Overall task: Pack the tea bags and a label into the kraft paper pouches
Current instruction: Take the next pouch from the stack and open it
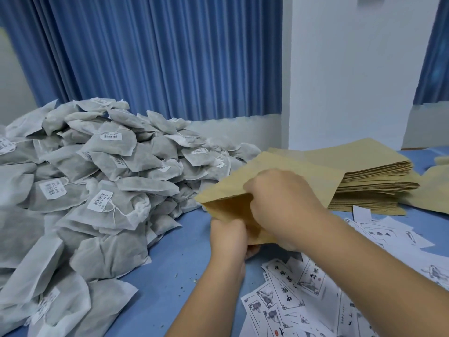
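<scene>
Blue table (pixel 175 263) holds tea bags (pixel 97 178) left, labels (pixel 291 300) right. Both the left hand (pixel 227 237) and right hand (pixel 279 200) grip one pouch (pixel 233 188), apparently spreading its mouth for filling.

Bare forearms (pixel 364 259), left hand (pixel 228 237), right hand (pixel 279 198)

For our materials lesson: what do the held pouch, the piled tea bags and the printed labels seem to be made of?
Pouch: matte tan kraft paper, likely; holds crisp folds. Tea bags: thin white non-woven or filter fabric, seemingly; dark contents show through. Labels: plain white paper, black print.
</scene>
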The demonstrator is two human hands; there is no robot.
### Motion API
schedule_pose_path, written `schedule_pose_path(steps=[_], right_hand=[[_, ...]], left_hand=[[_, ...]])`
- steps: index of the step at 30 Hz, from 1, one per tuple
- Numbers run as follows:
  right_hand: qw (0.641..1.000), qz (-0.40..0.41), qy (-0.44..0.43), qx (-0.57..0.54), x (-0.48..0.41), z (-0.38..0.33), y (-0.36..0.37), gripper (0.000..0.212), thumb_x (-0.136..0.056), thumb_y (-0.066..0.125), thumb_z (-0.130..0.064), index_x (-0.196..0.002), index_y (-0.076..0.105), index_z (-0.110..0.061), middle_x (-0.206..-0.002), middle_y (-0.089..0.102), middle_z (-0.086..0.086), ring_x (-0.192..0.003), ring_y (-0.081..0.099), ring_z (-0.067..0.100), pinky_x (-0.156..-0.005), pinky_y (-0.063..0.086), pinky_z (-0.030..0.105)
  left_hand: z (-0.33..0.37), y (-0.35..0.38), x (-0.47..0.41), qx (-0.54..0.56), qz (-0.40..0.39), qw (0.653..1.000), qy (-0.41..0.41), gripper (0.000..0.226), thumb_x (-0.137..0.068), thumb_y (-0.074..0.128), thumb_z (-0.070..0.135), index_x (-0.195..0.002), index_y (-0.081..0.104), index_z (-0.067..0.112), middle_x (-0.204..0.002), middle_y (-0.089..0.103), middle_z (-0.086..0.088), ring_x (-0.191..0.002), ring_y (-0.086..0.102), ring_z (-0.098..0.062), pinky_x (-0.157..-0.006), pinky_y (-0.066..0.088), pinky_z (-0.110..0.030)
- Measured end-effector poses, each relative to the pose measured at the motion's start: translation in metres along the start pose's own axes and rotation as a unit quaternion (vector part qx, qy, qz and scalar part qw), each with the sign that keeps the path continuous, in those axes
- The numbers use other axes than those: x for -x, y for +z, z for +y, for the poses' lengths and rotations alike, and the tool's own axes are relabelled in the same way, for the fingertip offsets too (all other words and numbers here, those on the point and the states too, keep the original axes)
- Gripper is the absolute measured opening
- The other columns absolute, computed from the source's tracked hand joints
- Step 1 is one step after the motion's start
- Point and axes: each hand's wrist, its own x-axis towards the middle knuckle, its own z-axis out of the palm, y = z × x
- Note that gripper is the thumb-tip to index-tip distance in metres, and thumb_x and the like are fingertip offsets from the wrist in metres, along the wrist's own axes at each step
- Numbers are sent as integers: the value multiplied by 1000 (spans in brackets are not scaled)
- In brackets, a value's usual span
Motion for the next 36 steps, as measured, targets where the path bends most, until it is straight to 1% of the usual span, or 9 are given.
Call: schedule_pose_path(steps=[5,9,12,19,23,25,30,33,36], right_hand=[[992,81,76,-52,0,26,-14,15,-75,50,-9,-73,61,-19,-75,56,2,-71,50,29,-50,33,28],[993,67,76,-55,-1,30,-15,28,-75,51,-11,-89,68,-27,-86,62,1,-79,55,28,-59,43,29],[994,64,71,-47,-2,35,-12,30,-76,51,-12,-93,69,-28,-90,63,1,-82,56,27,-63,45,30],[993,55,97,-43,-9,52,-8,32,-76,49,-10,-94,68,-26,-85,62,-3,-76,57,23,-50,37,25],[989,73,114,-54,-11,61,-5,28,-79,51,-15,-99,68,-26,-87,65,-4,-79,60,22,-56,43,27],[988,75,121,-56,-11,64,-3,27,-80,52,-17,-100,68,-25,-88,66,-3,-80,61,21,-59,47,29],[988,55,138,-49,-12,70,1,28,-79,53,-19,-102,68,-25,-95,67,-1,-86,62,22,-68,51,31],[986,59,148,-50,-14,76,2,26,-79,53,-20,-100,68,-25,-86,66,-2,-82,62,22,-68,52,31],[986,58,149,-53,-14,79,4,23,-80,53,-22,-97,68,-26,-80,65,-4,-79,61,21,-66,53,31]], left_hand=[[2,7,5,116,-49,991,-36,29,-87,42,-7,-103,55,14,-91,66,-14,-65,65,-24,-49,52,-29],[8,10,14,58,-99,993,25,21,-90,51,3,-108,53,14,-81,69,-11,-51,66,-23,-48,52,-28],[16,8,20,23,-110,992,58,25,-92,56,13,-114,48,20,-101,67,-12,-51,66,-23,-44,50,-25],[40,-11,5,-49,20,982,181,8,-93,54,24,-100,51,28,-94,59,3,-52,58,-12,-45,40,-23],[66,-25,-36,-354,88,841,400,18,-84,59,13,-98,56,25,-105,52,5,-89,53,-5,-72,38,-10],[83,-28,-59,-470,94,757,445,23,-83,62,16,-105,60,19,-111,49,0,-101,51,-15,-82,40,-21],[117,-30,-116,-771,121,433,451,55,-80,59,53,-127,45,27,-135,36,-3,-126,35,-25,-96,31,-41],[134,-25,-139,-825,124,388,391,77,-76,58,63,-139,30,29,-145,28,-8,-138,23,-31,-104,25,-56],[138,-21,-154,-842,127,416,321,83,-74,56,63,-142,23,29,-147,27,-9,-138,25,-35,-103,22,-64]])
